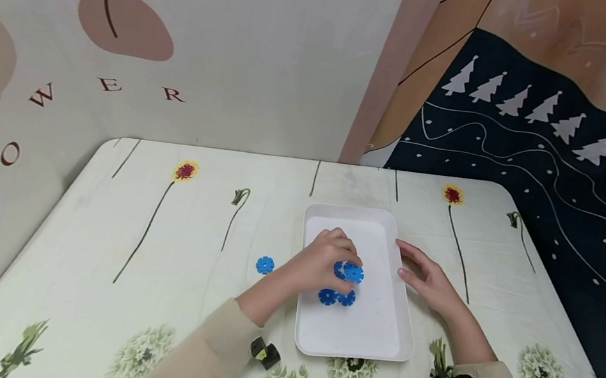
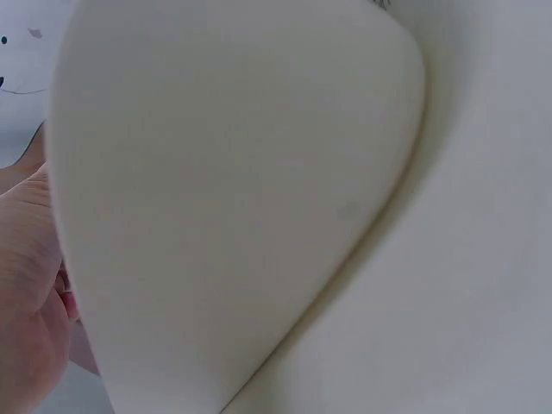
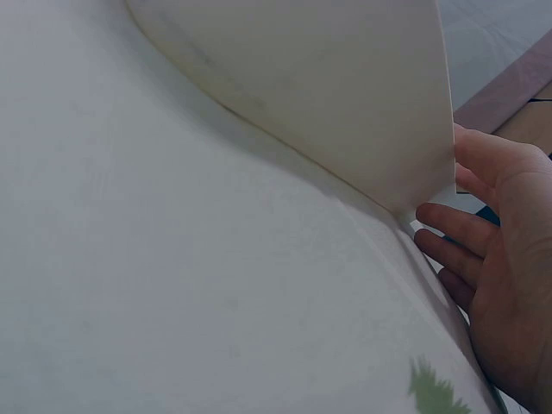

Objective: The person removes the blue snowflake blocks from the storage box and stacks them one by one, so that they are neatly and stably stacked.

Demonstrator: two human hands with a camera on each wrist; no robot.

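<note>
Over the white tray (image 1: 371, 328), the left hand (image 1: 324, 263) curls its fingers and thumb around blue notched discs (image 1: 352, 273); how many it grips is partly hidden. Just below it, two more blue discs (image 1: 328, 296) sit side by side in the tray. The right hand (image 1: 431, 286) is at the tray's right side, its fingertips against the rim. In the right wrist view, that hand (image 3: 509, 250) has loosely extended fingers at the tray wall (image 3: 362, 95). The left wrist view shows mostly the tray's outer wall (image 2: 233, 190), with part of the left hand (image 2: 30, 293) at the edge.
A single blue disc (image 1: 265, 265) lies on the flower-print tablecloth (image 1: 195, 290), left of the tray. Behind the table stands a pale wall (image 1: 275, 56), and a dark fabric with tree shapes (image 1: 519, 142) hangs at the right.
</note>
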